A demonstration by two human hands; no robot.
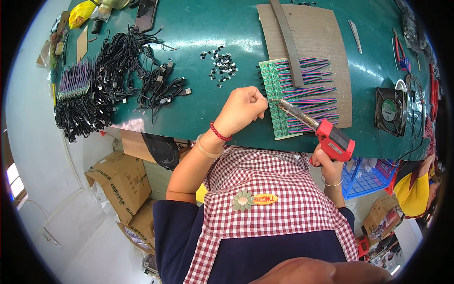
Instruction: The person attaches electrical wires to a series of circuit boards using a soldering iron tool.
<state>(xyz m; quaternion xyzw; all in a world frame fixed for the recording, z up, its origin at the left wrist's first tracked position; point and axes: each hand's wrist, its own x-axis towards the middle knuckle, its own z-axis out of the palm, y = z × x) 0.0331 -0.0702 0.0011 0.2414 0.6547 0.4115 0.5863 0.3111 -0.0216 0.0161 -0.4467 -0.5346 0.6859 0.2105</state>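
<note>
Green circuit board [275,102] lies on a wooden panel [326,42] on the dark green table [198,28], with rows of red, blue and black wires [312,90] coming out of its right side. A dark flat strip [291,47] rests across the wires and the panel.

The right hand [328,161] is below the table edge, and its grip is clenched around the red handle of a soldering gun [326,135]. The metal barrel of the gun points up and to the left, and its tip meets the left part of the board, just beside the left hand. So the board is above and to the left of the right grip, well apart from the fingers, and only the tool reaches it.

The left hand [241,110] is closed like a loose fist at the left edge of the board. Its fingertips are pinched together near the tip of the gun; I cannot tell what they hold, it is too small to see. The wrist has a red bead bracelet [220,132].

Further left on the table there is a small heap of black components [221,66] and a big bundle of black cables [118,75]. A small black fan [390,111] stands at the right.
</note>
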